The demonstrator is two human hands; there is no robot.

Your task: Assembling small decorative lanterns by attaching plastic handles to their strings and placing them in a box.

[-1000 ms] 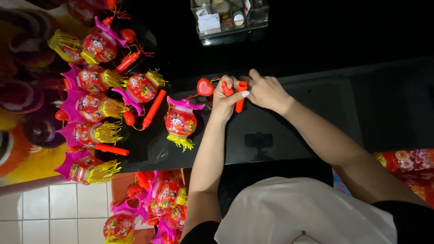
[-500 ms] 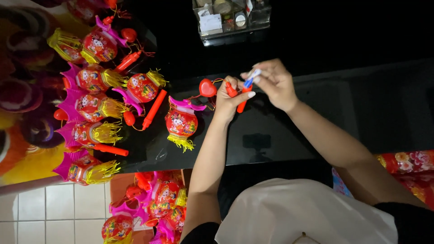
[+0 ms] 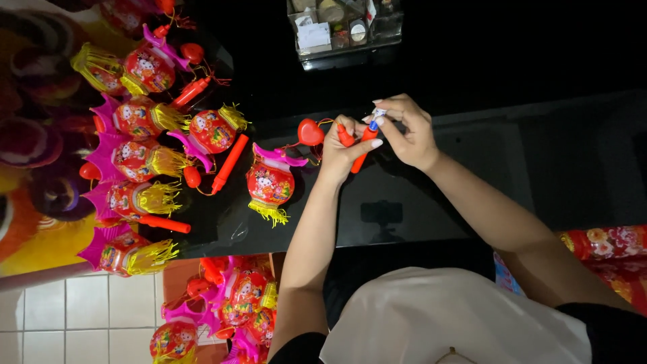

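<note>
Left hand [image 3: 340, 152] w/ clenched grip round a red stick [image 3: 360, 149], held just above the black surface [image 3: 418, 195]. Right hand [image 3: 404, 131] pinches a small blue-and-white piece [image 3: 375, 120] at the stick's top end. A red heart [image 3: 311, 132] on a cord hangs beside the left hand. Red lantern [image 3: 269, 183] w/ pink top & yellow fringe lies near on the surface, more lanterns [image 3: 138, 158] well apart to one side

A red handle stick [image 3: 362, 149] with a blue tip. The toy lantern [image 3: 270, 183] is red with a pictured panel, pink crown and yellow fringe. The heart-shaped piece [image 3: 311, 132] is red. The table [image 3: 472, 175] is glossy black.
</note>
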